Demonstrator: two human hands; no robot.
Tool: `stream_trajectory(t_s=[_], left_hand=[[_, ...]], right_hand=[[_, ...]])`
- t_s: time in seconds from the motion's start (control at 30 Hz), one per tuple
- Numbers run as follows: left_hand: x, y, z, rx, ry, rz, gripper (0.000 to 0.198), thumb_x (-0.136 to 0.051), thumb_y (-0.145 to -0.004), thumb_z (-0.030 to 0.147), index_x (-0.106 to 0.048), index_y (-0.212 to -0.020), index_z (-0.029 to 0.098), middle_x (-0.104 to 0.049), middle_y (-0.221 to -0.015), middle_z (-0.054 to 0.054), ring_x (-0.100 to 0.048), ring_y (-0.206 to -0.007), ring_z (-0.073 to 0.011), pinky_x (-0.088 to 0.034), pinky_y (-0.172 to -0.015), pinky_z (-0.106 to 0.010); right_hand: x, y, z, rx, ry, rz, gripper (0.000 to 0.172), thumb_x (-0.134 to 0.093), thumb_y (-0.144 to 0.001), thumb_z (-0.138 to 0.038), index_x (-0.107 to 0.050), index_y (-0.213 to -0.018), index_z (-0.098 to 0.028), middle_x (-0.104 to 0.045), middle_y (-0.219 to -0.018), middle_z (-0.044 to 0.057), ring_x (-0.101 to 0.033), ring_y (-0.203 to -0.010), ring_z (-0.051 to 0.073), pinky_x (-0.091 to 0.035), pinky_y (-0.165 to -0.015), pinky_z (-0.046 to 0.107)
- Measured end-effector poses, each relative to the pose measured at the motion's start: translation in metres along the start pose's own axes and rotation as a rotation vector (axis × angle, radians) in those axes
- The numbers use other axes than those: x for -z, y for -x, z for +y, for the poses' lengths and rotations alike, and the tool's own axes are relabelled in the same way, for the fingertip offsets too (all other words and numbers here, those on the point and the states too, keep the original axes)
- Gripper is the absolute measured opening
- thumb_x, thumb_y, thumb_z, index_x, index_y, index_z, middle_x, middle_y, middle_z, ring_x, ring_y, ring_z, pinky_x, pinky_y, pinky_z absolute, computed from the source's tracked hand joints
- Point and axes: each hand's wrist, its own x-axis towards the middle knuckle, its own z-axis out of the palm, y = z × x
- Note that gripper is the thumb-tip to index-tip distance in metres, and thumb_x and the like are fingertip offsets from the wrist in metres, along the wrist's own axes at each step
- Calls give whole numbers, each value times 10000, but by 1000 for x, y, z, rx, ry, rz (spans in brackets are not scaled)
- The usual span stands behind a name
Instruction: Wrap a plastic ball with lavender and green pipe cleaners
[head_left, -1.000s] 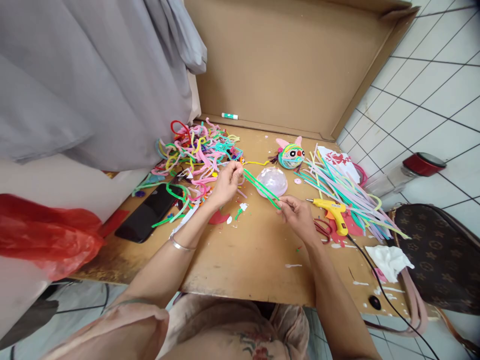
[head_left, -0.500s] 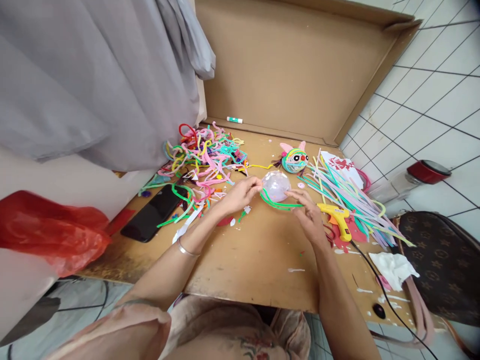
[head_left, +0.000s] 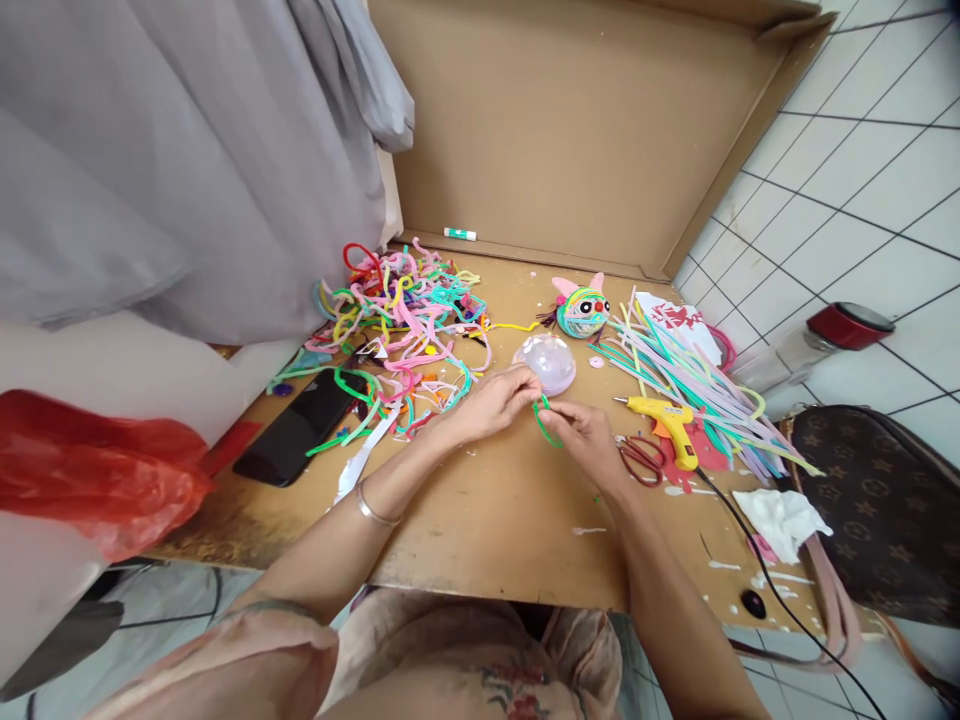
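A green pipe cleaner (head_left: 545,428) is bent into a small loop between my two hands. My left hand (head_left: 504,397) pinches it from the left, fingertips closed. From the right, my right hand (head_left: 581,432) grips the same pipe cleaner between thumb and fingers. Just behind the fingertips a clear, shiny ball (head_left: 546,364) rests on the table, apart from my right hand and partly covered by my left fingers. Beyond it sits a decorated ball with pink ears and button eyes (head_left: 583,308).
Tangled pipe cleaners (head_left: 412,310) and a black phone (head_left: 292,430) lie at left. To the right are a yellow glue gun (head_left: 671,425) with its cord, red-handled scissors (head_left: 640,460), straight pipe cleaners (head_left: 697,370), a tissue (head_left: 784,522) and a brown bag (head_left: 862,510).
Both hands have come off the clear ball and drawn together nearer me. The green pipe cleaner, stretched along the ball before, is now bent into a small loop between my fingertips.
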Motion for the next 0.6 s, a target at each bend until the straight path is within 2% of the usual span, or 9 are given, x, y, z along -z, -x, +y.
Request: stream_trajectory(t_s=[0.07,0.13,0.3,0.47,0.6], left_hand=[[-4,0,3,37,80,12,208,-457,-935,321,-528,-804,176,-542,-771,-5,-485,-732,-140,-382,-710,-263],[-9,0,5,95,183,35,224,-478,-925,352,-537,-803,173,-545,-771,-1,-491,-744,-138,-387,-708,-257],[-23,-3,7,214,526,130,357,-607,-838,507,-565,-793,156,-535,-736,14,-473,-707,-117,-381,-687,-246],[-31,-4,11,306,758,149,507,-725,-707,629,-623,-807,142,-560,-705,18,-459,-647,-96,-375,-643,-238],[-35,-2,17,385,842,190,521,-812,-618,594,-669,-814,133,-624,-745,0,-512,-682,-102,-399,-678,-241]], right_hand=[[-8,1,0,-32,-19,2,409,-616,-854,-513,-625,-632,-170,-499,-559,-28,-419,-535,99,-326,-522,242],[-13,1,-1,-94,-99,45,447,-637,-812,-567,-575,-602,-177,-434,-518,-41,-366,-494,88,-292,-481,241],[-19,-1,-3,-185,-289,177,445,-736,-658,-607,-617,-603,-181,-516,-534,-20,-416,-510,101,-355,-504,247],[-19,-4,1,-198,-386,233,358,-749,-656,-519,-646,-581,-184,-565,-542,-8,-465,-523,105,-363,-517,241],[-17,-5,1,-192,-381,236,369,-743,-660,-530,-648,-577,-183,-566,-531,-9,-463,-511,103,-363,-507,240]])
